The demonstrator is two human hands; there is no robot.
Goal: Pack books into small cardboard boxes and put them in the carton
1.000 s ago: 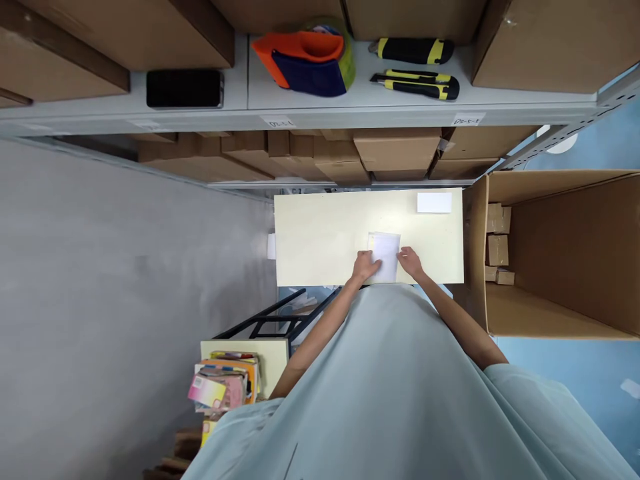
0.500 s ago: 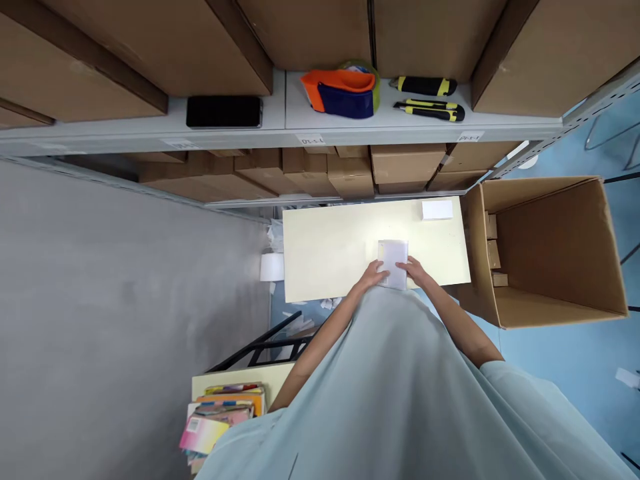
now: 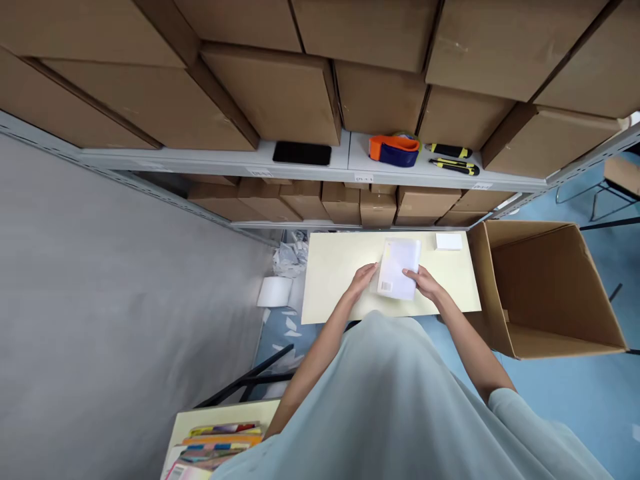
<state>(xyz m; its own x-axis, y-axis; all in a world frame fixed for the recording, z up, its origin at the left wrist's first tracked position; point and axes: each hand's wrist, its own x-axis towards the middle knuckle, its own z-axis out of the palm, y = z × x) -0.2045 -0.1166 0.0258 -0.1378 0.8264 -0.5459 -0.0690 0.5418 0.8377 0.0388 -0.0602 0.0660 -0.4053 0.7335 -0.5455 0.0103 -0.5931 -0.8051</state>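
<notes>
A thin, pale book (image 3: 399, 268) with a barcode in its lower left corner is held slightly tilted over the cream table (image 3: 333, 280). My right hand (image 3: 424, 281) grips its right side, thumb on top and the other fingers underneath. At the book's left edge is my left hand (image 3: 362, 279), its fingers stretched out; whether they touch the edge is hard to tell. Behind the right hand, a small white box (image 3: 449, 241) lies at the back right of the table.
A large open carton (image 3: 555, 287) stands right of the table. Shelves ahead hold brown boxes (image 3: 270, 93), a black phone (image 3: 302, 153), an orange-and-blue tape dispenser (image 3: 394, 151) and two cutters (image 3: 453, 160). Colourful books (image 3: 220, 443) are stacked at lower left, beside a grey wall (image 3: 125, 300).
The book now shows its barcode and has shifted up off the table's front edge. My left hand has moved out from on top of it to its left edge. The view has tilted upward.
</notes>
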